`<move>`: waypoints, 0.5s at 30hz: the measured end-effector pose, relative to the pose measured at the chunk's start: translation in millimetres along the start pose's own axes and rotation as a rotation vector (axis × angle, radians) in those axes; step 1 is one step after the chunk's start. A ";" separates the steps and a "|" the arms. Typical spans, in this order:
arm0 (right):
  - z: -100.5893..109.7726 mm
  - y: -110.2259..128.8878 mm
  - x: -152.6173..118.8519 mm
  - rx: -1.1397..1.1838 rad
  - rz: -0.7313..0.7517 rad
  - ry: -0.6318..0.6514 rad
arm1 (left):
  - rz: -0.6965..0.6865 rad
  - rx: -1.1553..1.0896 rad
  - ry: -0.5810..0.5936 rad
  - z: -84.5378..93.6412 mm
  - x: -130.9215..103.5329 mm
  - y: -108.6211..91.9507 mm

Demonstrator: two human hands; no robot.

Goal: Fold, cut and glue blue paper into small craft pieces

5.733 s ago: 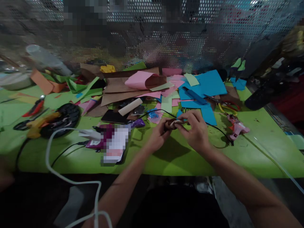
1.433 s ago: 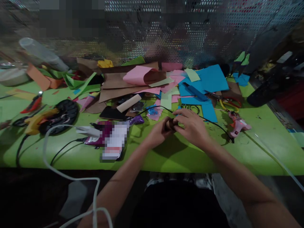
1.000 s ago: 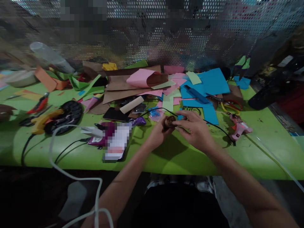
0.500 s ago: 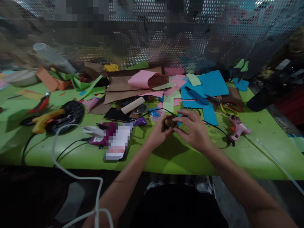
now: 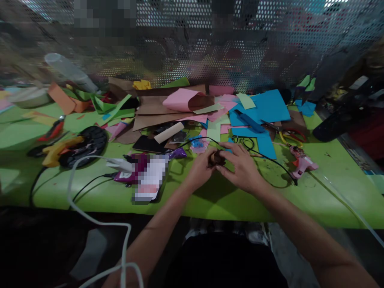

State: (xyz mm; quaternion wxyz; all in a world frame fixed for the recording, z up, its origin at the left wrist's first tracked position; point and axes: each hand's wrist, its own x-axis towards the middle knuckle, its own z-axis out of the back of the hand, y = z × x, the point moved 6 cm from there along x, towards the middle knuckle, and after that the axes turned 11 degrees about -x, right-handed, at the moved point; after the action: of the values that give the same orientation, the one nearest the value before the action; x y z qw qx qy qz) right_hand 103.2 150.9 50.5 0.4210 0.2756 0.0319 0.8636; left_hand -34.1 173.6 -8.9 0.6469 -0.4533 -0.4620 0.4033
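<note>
Between my two hands, above the front middle of the green table, is a small brown rolled piece [image 5: 215, 158] that looks like curled paper. My left hand [image 5: 201, 168] grips it from the left side. From the right, the fingers and thumb of my right hand [image 5: 240, 165] close on its other side. Fingers cover much of the piece, so its full shape is hidden. A black cable [image 5: 207, 138] runs just behind my hands. Beyond it lies a small clear packet with blue bits [image 5: 198, 143].
A pink glue gun [image 5: 301, 166] lies at right, near yellow-and-red scissors [image 5: 289, 138]. Blue paper sheets [image 5: 267, 106], brown paper [image 5: 150, 108] and a pink sheet [image 5: 181, 100] cover the back. At left are a phone [image 5: 151, 178], a white cable [image 5: 99, 222] and a yellow glue gun [image 5: 60, 152].
My right fingers have drawn in closer around the brown piece, which has turned a little. The left hand stays on it. The view has shifted slightly.
</note>
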 end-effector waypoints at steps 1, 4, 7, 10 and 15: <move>0.8 -0.7 0.3 0.006 0.006 -0.002 | -0.015 -0.029 0.008 -0.8 0.9 -0.9; 7.3 -5.9 1.0 0.051 0.010 -0.054 | -0.034 -0.094 -0.008 -1.6 4.2 -3.8; 15.2 -13.0 1.0 0.102 -0.006 -0.148 | -0.022 -0.127 -0.012 -3.5 5.9 -5.0; 15.5 -16.0 1.3 0.107 0.002 -0.172 | -0.002 -0.105 0.037 -6.9 5.0 -3.3; 9.2 -14.6 2.5 0.074 0.030 -0.091 | 0.044 -0.050 0.138 -11.5 0.8 3.1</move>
State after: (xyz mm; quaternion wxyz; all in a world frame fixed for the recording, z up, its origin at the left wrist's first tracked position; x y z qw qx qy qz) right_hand 117.0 160.6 55.1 0.3985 0.3302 0.0404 0.8547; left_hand -23.1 172.6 -13.5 0.6566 -0.5062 -0.4162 0.3733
